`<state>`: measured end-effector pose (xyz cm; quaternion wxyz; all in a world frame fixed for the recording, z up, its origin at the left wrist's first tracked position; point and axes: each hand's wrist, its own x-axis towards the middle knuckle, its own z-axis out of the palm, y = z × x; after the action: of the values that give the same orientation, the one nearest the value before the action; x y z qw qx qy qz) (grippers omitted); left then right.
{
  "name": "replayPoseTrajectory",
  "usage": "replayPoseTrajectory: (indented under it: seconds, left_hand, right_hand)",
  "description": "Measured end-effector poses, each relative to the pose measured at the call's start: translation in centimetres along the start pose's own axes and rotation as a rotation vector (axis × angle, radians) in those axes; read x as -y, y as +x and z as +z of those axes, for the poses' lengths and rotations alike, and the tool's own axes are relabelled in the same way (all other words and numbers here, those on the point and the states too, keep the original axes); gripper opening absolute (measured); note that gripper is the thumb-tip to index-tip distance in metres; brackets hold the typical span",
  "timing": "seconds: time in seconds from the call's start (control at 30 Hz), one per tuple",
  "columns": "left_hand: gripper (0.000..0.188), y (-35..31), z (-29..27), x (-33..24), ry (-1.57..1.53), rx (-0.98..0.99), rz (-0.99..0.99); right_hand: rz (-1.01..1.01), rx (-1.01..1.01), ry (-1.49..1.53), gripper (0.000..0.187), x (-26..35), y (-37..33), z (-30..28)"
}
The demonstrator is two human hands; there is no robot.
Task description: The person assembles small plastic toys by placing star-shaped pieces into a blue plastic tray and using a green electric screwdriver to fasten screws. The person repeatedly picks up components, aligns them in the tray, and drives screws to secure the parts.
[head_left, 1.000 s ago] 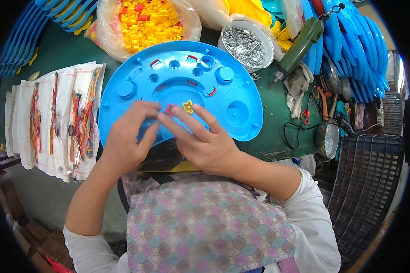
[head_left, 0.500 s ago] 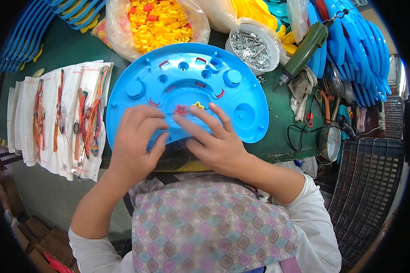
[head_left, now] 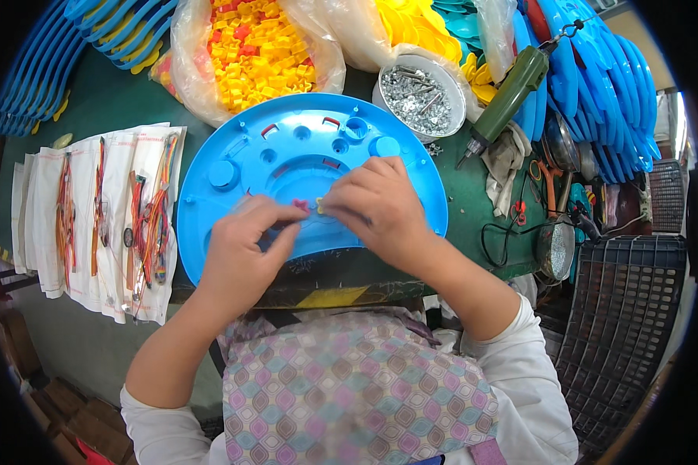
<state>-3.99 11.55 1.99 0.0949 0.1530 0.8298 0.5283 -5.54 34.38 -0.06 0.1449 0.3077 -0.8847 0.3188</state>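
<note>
Since the earlier frame, the right hand (head_left: 380,205) has drawn its spread fingers together, down to a small yellow star-shaped plastic piece (head_left: 319,204). From my remote feed, thumb and fingertips look bunched around it, but they cover so much that I cannot tell whether they grip. I see the left hand (head_left: 248,244) half open, thumb apart from the index finger, whose tip is at a small pinkish-red star-shaped plastic piece (head_left: 300,205). Both stars sit side by side near the front edge of a rounded bright-blue plastic panel (head_left: 202,209). Behind it stands a white round bowl (head_left: 419,132) of metal screws.
</note>
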Motion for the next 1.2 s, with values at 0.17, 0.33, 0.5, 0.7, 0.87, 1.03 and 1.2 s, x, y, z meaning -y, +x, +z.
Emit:
replayPoseTrajectory:
  seconds: [0.17,0.33,0.5,0.7,0.87,1.03,1.2]
  left_hand:
    - [0.015,0.7,0.7,2.6,0.322,-0.057,0.304]
    - [0.016,0.6,1.0,2.4,0.351,-0.061,0.304]
    - [0.017,0.6,1.1,2.8,0.325,-0.086,0.328]
    - [0.018,0.7,1.3,2.7,0.298,-0.116,0.316]
    - [0.017,0.7,1.2,2.7,0.316,-0.106,0.326]
    - [0.014,0.6,1.4,2.6,0.296,-0.139,0.290]
    - [0.012,0.6,1.0,2.2,0.282,-0.121,0.226]
  right_hand:
    - [0.048,0.181,-0.017,0.017,-1.9,0.5,-0.2]
    - [0.031,0.237,-0.008,0.015,-2.0,0.5,0.1]
    - [0.062,0.293,0.003,0.014,-2.2,0.4,-0.1]
    - [0.058,0.284,-0.009,0.010,-1.9,0.9,-0.1]
    - [0.094,0.277,-0.044,0.008,-1.4,1.6,0.3]
    - [0.125,0.307,-0.084,0.007,-1.1,2.3,0.5]
    - [0.148,0.349,-0.006,0.010,-1.3,2.3,-0.1]
